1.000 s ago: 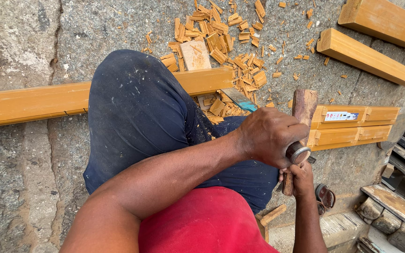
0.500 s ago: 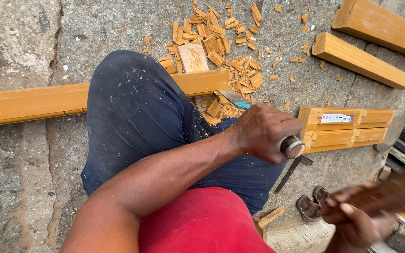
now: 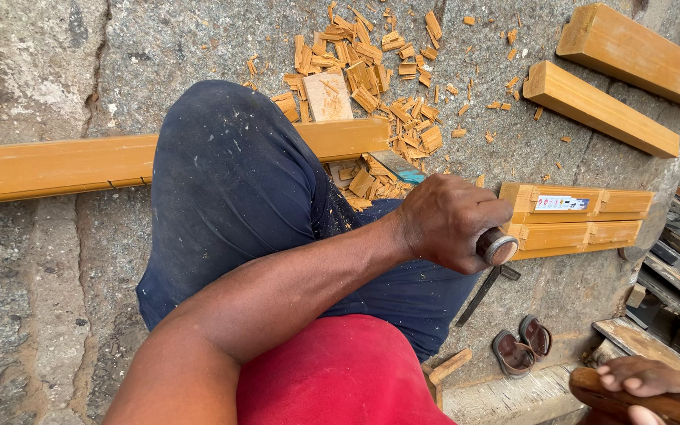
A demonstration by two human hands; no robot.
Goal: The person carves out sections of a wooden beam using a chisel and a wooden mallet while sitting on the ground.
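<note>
Two hands show in a downward view of a person sitting on a rough stone floor (image 3: 49, 315). The left hand (image 3: 450, 220) is closed tight around a chisel (image 3: 491, 267), its round metal-capped handle end poking out beside the thumb and its dark blade hanging below, over the floor's edge. The right hand (image 3: 647, 378) sits at the lower right corner, well apart from the left, with fingers wrapped over a wooden mallet handle (image 3: 631, 401); the mallet's head is out of view.

A long wooden beam (image 3: 57, 167) runs across the floor under the person's bent knee, clad in dark blue trousers (image 3: 230, 189). Beyond the beam lies a scatter of wood chips (image 3: 371, 63) and one flat offcut block (image 3: 327, 96). Two shorter beams (image 3: 600, 106) lie at an angle at the upper right, with bare stone between them and the chips. A notched pair of beams (image 3: 576, 216) rests near the floor's right edge, just beside the left hand. Below that edge, a pair of sandals (image 3: 522, 346) sits on lower ground.
</note>
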